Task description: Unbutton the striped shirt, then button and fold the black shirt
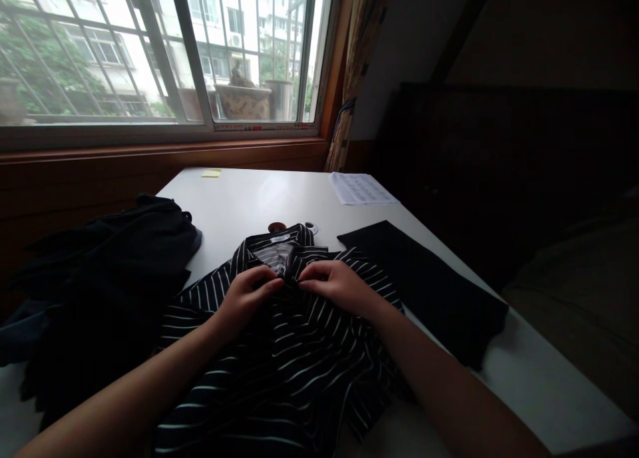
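A black shirt with white stripes (289, 365) lies spread on the white table, its collar toward the window. My left hand (249, 291) pinches the front edge of the shirt just below the collar. Close beside it, my right hand (339, 285) pinches the facing part of the front, thumb and forefinger together. A small bunch of dark cloth sits between the two sets of fingertips. Whether a button is there is too dark to tell. The collar stands open and shows the pale striped inside.
Dark clothes (114, 265) are heaped at the left. A folded black garment (429, 285) lies at the right. Beyond the collar are a brown round object (277, 227) and a white ring-shaped one (311, 228). Printed paper (363, 189) and a yellow note (211, 173) lie along the table's far edge (269, 178).
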A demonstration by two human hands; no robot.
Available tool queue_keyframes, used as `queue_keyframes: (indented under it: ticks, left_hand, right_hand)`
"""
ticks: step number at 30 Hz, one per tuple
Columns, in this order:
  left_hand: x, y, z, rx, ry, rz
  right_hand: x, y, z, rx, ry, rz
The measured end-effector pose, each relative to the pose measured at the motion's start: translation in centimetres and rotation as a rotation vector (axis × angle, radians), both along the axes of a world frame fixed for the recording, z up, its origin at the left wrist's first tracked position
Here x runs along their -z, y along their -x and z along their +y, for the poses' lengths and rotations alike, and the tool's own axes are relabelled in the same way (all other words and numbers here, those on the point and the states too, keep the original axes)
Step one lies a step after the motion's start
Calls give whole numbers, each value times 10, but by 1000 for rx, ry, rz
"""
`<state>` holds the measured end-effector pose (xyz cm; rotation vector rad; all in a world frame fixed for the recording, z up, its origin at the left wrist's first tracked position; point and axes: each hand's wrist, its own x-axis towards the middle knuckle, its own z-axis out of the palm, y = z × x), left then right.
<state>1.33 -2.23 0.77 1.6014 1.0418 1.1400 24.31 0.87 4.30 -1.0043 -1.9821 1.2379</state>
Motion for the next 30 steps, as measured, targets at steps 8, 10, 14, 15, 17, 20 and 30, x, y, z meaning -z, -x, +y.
queue_keyframes:
  ticks: [8,10,14,15,17,20,30]
  left_hand:
    - [-6,1,1,201,145,-104]
    - [-6,0,0,178,140,-98]
    - [-5,-1,-1,109,106,-56]
    - [-4,-2,-1,100,90,-43]
    - [-3,-2,0,91,55,-13]
    - [0,-3,0,68,-15,42]
    - [8,-2,3,40,-177,156]
  right_hand:
    - [4,-10,10,22,-14,-29]
    - [2,-7,5,72,-156,-43]
    - [-10,-4,-9,63,-424,-29]
    - [-14,-4,-12,35,-439,-22]
    - [-18,-2,-16,-6,-422,-30]
    - [-14,4,-15,-15,-384,-65]
    - [0,10,-8,34,-300,15]
